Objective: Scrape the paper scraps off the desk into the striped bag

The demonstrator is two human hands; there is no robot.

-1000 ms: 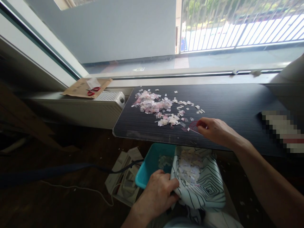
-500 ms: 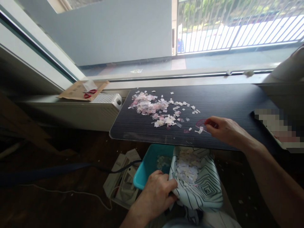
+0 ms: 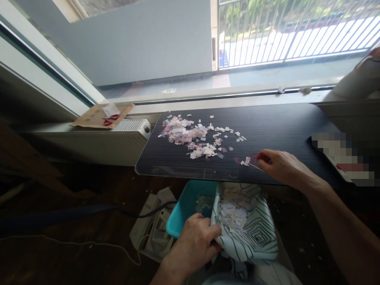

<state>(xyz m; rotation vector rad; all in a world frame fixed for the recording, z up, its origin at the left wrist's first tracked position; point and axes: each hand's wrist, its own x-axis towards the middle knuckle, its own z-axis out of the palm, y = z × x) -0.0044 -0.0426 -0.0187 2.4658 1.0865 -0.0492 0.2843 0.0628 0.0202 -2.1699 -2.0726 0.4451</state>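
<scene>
A heap of small white and pink paper scraps (image 3: 190, 136) lies on a dark tabletop (image 3: 276, 126). My right hand (image 3: 280, 166) rests near the table's front edge, fingers pinched on a thin clear pink sheet (image 3: 252, 159) that touches a few loose scraps (image 3: 246, 162). Below the edge, my left hand (image 3: 194, 241) is closed on the rim of a striped pale-green cloth (image 3: 255, 233) held like a pouch, with several scraps (image 3: 234, 208) inside. A teal bin (image 3: 185, 211) sits just left of the cloth, under the table edge.
A white radiator (image 3: 130, 126) stands left of the table, with a brown envelope and red scissors (image 3: 109, 119) on the sill beside it. Flattened cartons (image 3: 154, 227) and a dark cable (image 3: 89, 209) lie on the floor. A blurred flat object (image 3: 341, 158) sits at the table's right.
My right hand has dragged the pink sheet and a few scraps rightward and toward the table's front edge. The left hand keeps its grip on the cloth.
</scene>
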